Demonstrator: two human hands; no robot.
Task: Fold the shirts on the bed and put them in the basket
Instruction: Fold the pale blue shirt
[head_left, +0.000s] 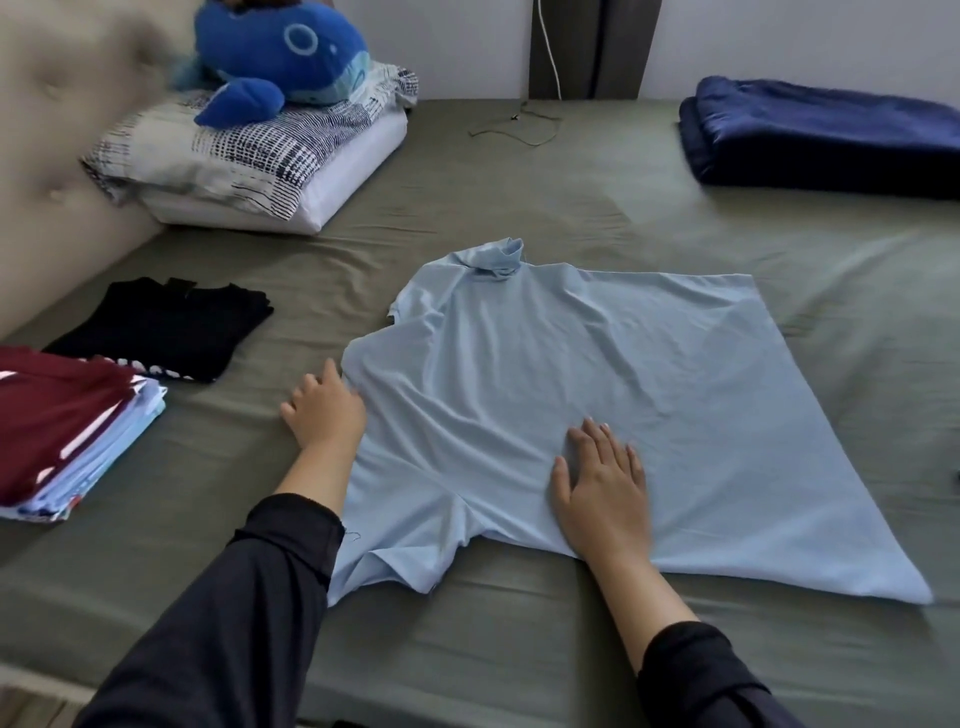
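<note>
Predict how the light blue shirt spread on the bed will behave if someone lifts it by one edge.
The light blue shirt will probably droop and bunch rather than hold its shape: it already lies in soft wrinkles. It looks thin, so likely light. It may slide a little over the bed sheet when pushed, which is perhaps why the right hand lies flat on it.

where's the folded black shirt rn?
In the head view, the folded black shirt lies on the bed's left side, just beyond the stack of folded shirts and left of the light blue shirt.
</note>
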